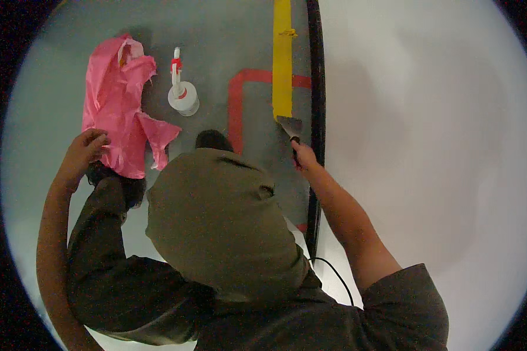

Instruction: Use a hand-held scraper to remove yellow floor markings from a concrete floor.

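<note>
My right hand (305, 156) grips the dark handle of a scraper (290, 126) with a wide metal blade. The blade's edge touches the near end of a yellow floor tape strip (283, 61). A small crumpled bit of yellow tape (288, 32) lies on the strip farther up. At the left, my left hand (89, 149) has its fingers curled over the near left edge of a pink plastic bag (118, 101). The bag is creased and torn, with its mouth partly open at the far end. Part of my left hand's grip is hidden.
A white bottle with a red-and-white spray trigger (184, 100) stands on the grey floor (211, 44) beside the bag. Red floor tape (236, 109) forms a corner and meets the yellow strip. A black baseboard (317, 87) runs along a white wall (399, 131) at the right.
</note>
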### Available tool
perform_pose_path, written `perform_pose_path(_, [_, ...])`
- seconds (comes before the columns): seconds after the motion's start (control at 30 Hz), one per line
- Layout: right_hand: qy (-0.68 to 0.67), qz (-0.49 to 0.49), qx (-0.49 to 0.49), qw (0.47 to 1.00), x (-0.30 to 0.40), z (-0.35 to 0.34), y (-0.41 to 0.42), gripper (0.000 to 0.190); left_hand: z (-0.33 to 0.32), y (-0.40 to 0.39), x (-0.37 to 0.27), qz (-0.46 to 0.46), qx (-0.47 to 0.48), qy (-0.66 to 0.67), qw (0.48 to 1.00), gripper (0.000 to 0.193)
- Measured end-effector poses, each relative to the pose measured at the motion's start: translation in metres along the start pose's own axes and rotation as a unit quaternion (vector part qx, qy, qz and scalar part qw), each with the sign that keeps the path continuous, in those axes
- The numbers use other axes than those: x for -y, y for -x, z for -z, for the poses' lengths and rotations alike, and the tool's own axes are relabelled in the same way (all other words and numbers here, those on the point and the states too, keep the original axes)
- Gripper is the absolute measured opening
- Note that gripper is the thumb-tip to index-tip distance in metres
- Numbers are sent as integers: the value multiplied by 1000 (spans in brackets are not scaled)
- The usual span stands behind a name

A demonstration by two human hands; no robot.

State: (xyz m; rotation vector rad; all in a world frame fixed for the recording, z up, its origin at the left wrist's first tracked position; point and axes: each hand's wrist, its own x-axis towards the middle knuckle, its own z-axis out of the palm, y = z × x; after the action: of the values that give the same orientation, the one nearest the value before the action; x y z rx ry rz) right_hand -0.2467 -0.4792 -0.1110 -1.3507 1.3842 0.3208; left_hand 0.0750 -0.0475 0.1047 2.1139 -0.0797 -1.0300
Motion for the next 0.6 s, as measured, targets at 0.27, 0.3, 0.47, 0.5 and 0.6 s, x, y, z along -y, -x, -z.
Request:
perform_pose_path(0.27, [212, 134, -35, 967, -111, 29, 14, 40, 10, 1, 18, -2, -1, -6, 1000, 35])
perform_pose_path(0.3, [269, 152, -98, 946, -126, 25, 24, 41, 12, -3, 18, -3, -1, -2, 1000, 34])
perform_pose_path(0.47, [493, 246, -118, 826, -74, 32, 3, 43, 5, 0, 10, 16, -6, -21, 1000, 36])
perform_pose_path(0.5, [382, 121, -97, 911, -29, 24, -13, 44, 6, 3, 8, 8, -3, -29, 1000, 36])
perform_pose_path(0.6, [258, 125, -104, 952, 34, 19, -15, 47, 5, 5, 5, 10, -9, -19, 1000, 37])
